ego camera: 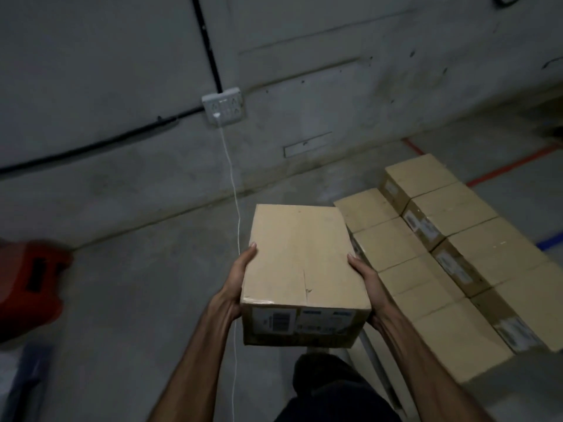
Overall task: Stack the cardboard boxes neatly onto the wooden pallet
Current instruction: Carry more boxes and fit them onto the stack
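I carry a tan cardboard box (300, 263) at waist height in the middle of the view, its labelled end facing me. My left hand (240, 275) holds its left side and my right hand (367, 284) holds its right side, fingers wrapped under the box. To the right stands a stack of several like boxes (457, 248) in two stepped rows, the far row one box higher. The pallet under them is hidden.
A grey concrete wall is ahead with a white socket box (224, 106) and a thin white cable (236, 208) hanging down to the floor. A red object (29, 284) sits at the left edge. Red floor lines (511, 166) run behind the stack.
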A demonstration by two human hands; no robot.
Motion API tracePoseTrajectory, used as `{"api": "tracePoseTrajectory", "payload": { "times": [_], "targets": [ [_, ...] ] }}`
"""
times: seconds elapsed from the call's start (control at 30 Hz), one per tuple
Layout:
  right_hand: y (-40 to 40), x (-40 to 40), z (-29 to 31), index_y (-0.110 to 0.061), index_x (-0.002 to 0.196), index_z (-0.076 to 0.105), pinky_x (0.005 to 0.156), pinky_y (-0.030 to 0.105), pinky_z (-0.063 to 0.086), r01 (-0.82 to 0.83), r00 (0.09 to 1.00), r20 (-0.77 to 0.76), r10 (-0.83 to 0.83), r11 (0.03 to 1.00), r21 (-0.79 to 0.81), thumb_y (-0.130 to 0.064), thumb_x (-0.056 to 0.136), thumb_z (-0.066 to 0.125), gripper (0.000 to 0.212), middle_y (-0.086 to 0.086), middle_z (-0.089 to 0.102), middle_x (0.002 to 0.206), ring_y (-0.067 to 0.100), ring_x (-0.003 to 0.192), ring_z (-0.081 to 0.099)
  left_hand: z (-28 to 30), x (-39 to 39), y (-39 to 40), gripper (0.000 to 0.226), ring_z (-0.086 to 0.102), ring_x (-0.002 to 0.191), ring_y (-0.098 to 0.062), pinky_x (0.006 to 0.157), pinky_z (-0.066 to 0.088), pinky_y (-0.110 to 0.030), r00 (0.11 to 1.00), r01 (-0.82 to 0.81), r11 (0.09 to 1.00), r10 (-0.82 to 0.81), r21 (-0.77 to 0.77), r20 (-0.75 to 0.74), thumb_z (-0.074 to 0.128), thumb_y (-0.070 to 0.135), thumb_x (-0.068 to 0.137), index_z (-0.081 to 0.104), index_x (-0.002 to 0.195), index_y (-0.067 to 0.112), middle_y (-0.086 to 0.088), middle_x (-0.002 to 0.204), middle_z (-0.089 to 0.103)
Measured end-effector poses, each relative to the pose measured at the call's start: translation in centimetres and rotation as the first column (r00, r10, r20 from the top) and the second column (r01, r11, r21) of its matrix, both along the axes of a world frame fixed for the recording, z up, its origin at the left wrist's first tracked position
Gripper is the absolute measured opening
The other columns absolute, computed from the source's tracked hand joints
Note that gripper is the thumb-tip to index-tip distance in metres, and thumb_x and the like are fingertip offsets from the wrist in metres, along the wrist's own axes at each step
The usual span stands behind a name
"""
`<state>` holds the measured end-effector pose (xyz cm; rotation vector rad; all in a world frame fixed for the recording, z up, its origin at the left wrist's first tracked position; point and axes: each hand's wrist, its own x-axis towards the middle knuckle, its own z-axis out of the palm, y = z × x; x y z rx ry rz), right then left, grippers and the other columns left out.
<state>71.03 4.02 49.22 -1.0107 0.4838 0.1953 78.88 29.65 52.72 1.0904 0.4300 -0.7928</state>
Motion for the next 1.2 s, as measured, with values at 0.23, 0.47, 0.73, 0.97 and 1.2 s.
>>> {"api": "tracePoseTrajectory", "payload": {
  "times": [0.23,0.47,0.73,0.97,1.2],
  "targets": [
    [-5.3,11.3,-0.3,-0.02,0.147,0.051,0.09,0.045,0.059,0.108,0.993,0.045,-0.107,0.994,-0.026,-0.038,0.1,0.059,0.051,0.016,0.067,0.136,0.036,0.118,0.067,0.3,12.7,-5.9,0.06,0.068,0.114,-0.04,0.09,0.059,-0.047,0.996,0.085,0.996,-0.086,0.032,0.032,0.051,0.05,0.102,0.059,0.141,0.005,-0.024,0.131,0.068],
    [-10.5,16.8,-0.9,-0.026,0.144,0.052,0.095,0.049,0.056,0.248,0.969,0.017,-0.248,0.964,-0.096,-0.044,0.1,0.06,0.049,0.015,0.068,0.134,0.039,0.12,0.066,0.5,22.0,-12.8,0.056,0.076,0.093,-0.034,0.068,0.063,-0.039,0.967,0.253,0.967,-0.253,0.0,-0.01,0.049,0.048,0.104,0.061,0.137,0.003,-0.024,0.123,0.072],
    [-14.6,21.9,-1.6,-0.032,0.141,0.054,0.092,0.045,0.057,0.466,0.88,-0.016,-0.474,0.87,-0.162,-0.045,0.1,0.059,0.043,0.006,0.072,0.128,0.029,0.114,0.071,-2.2,33.4,-21.6,0.057,0.069,0.112,-0.038,0.094,0.059,-0.047,0.859,0.512,0.859,-0.512,0.008,-0.017,0.051,0.047,0.103,0.059,0.141,0.005,-0.025,0.132,0.067],
    [-16.2,29.2,-2.3,-0.029,0.144,0.053,0.101,0.05,0.054,0.654,0.747,-0.022,-0.665,0.74,-0.16,-0.041,0.103,0.057,0.043,0.005,0.072,0.13,0.028,0.118,0.069,-2.7,44.7,-28.1,0.05,0.075,0.098,-0.035,0.076,0.063,-0.04,0.718,0.695,0.719,-0.695,-0.002,-0.034,0.049,0.04,0.106,0.062,0.136,0.002,-0.023,0.124,0.071],
    [-18.0,35.3,-4.5,-0.022,0.145,0.051,0.094,0.049,0.057,0.79,0.594,-0.055,-0.803,0.595,-0.151,-0.042,0.105,0.053,0.045,0.008,0.069,0.133,0.03,0.119,0.068,-5.0,52.8,-34.1,0.041,0.075,0.095,-0.031,0.076,0.062,-0.039,0.607,0.795,0.607,-0.794,-0.001,-0.036,0.051,0.038,0.106,0.068,0.126,0.006,-0.019,0.117,0.075]
  ]
}}
